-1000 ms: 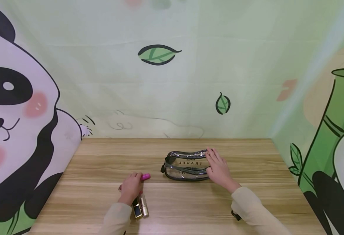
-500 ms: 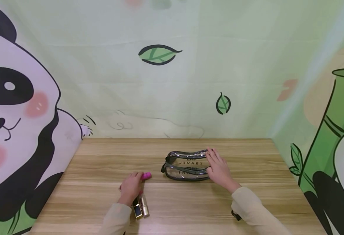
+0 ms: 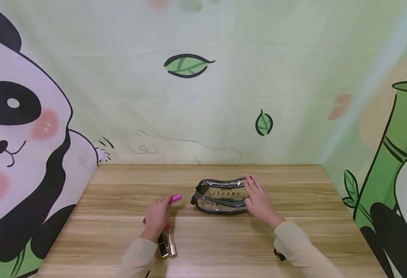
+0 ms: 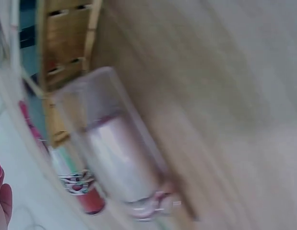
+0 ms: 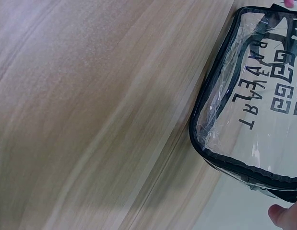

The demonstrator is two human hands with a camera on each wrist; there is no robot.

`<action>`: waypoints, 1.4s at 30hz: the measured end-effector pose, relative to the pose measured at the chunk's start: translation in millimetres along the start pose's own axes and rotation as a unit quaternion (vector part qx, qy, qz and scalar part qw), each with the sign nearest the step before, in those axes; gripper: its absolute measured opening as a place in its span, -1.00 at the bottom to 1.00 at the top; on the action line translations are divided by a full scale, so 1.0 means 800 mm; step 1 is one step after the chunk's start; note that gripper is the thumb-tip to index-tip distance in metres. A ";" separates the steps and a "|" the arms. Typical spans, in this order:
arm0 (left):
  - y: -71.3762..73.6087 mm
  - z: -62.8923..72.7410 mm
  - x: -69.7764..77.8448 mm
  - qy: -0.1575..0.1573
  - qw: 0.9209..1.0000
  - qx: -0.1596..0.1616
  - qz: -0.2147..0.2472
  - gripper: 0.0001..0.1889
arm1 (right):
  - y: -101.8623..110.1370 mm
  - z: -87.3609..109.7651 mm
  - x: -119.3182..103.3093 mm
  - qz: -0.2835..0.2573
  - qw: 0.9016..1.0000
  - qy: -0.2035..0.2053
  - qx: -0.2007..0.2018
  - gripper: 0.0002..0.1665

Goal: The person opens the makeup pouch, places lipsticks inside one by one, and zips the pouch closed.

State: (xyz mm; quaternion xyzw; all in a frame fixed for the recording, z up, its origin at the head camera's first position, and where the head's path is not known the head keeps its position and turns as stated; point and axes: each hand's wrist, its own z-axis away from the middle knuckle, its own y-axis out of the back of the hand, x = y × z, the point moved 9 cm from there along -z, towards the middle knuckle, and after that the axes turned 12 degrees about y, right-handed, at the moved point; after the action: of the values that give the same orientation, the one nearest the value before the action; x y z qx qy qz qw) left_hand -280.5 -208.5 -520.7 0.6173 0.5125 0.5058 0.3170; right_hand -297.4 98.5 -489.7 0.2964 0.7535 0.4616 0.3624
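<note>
Tube (image 3: 176, 199), pink, left of the clear pouch (image 3: 220, 201), seems pinched in my left hand (image 3: 157, 213); a loose hold could drop it. My right hand (image 3: 259, 199) rests, fingers straight, on the pouch's end.

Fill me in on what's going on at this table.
A person's left hand holds a bright pink tube, while the right hand rests on one end of a clear, black-trimmed TRAVEL pouch. The tube is outside the pouch. A gold lipstick and a black-and-gold lipstick lie side by side near the left wrist.
</note>
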 end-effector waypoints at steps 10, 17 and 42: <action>0.036 -0.012 0.041 -0.031 0.998 0.045 0.030 -0.71 | -0.001 0.002 0.001 -0.003 1.000 -0.006 -0.011 -0.33; 0.059 -0.018 0.070 -0.072 0.992 0.095 0.043 -0.70 | -0.001 0.003 0.001 -0.007 1.000 -0.008 -0.013 -0.33; 0.073 -0.007 0.154 -0.202 0.966 0.151 0.057 -0.68 | -0.001 0.002 0.000 -0.015 1.000 -0.010 -0.017 -0.34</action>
State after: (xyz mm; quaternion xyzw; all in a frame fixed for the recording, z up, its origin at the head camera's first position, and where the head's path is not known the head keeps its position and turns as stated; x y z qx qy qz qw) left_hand -271.9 -108.0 -429.1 0.7760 0.4719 0.3043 0.2874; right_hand -295.8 98.9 -490.6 0.2834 0.7461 0.4660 0.3819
